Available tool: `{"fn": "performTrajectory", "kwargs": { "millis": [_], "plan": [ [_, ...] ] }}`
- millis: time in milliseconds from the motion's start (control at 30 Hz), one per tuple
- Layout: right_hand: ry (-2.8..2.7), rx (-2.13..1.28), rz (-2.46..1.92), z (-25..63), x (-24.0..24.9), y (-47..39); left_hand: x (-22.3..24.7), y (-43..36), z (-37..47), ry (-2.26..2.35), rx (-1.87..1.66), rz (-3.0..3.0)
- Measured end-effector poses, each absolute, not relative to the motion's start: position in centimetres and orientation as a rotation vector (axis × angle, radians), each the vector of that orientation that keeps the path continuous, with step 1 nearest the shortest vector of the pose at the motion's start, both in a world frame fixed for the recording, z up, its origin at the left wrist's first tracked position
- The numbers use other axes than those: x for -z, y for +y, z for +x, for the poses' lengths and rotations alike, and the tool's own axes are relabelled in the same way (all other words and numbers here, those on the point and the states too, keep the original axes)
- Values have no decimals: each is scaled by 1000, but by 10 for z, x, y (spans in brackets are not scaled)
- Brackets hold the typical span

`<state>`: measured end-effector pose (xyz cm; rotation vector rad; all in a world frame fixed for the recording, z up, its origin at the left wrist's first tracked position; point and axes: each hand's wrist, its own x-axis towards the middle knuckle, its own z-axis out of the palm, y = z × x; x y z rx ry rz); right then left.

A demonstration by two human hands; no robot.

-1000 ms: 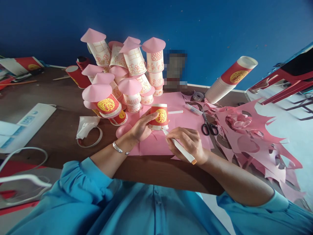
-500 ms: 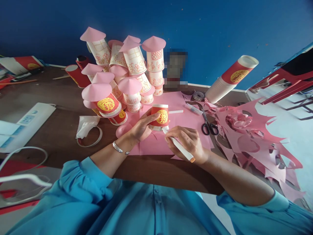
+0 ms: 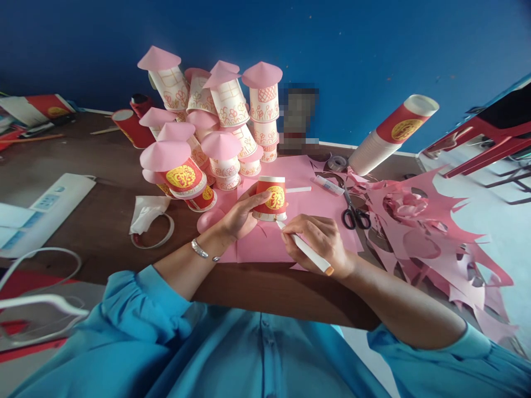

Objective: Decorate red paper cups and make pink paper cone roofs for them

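A red paper cup [image 3: 269,199] with a gold emblem and white bands is held bottom-up by my left hand [image 3: 241,213], its thumb across the red side. My right hand [image 3: 317,240] grips a white marker pen [image 3: 309,253] with an orange end. The pen's tip is at the lower white rim of the cup; whether it touches I cannot tell. Pink paper sheets [image 3: 265,246] lie under both hands. Behind the cup rests a white pen or cap [image 3: 299,189] on the paper.
Stacked cup towers with pink cone roofs [image 3: 262,74] stand at the back left. Black scissors [image 3: 354,213], a glue tube [image 3: 327,185] and a tape roll [image 3: 337,162] lie right of the sheets. Pink scraps [image 3: 431,243] and a leaning cup stack [image 3: 392,135] are further right.
The pen tip has shifted very slightly right and down along the cup's rim, with my right hand moving a little the same way. My left hand and the cup stay put.
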<state>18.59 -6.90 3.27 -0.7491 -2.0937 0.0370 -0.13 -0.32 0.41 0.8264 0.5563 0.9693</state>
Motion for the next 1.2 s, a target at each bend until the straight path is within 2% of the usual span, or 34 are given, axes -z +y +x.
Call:
{"fn": "performTrajectory", "kwargs": {
  "millis": [1200],
  "plan": [
    [-2059, -75, -765, 186, -34, -71, -5, -4, -2, 576, -1005, 812]
  ]
}}
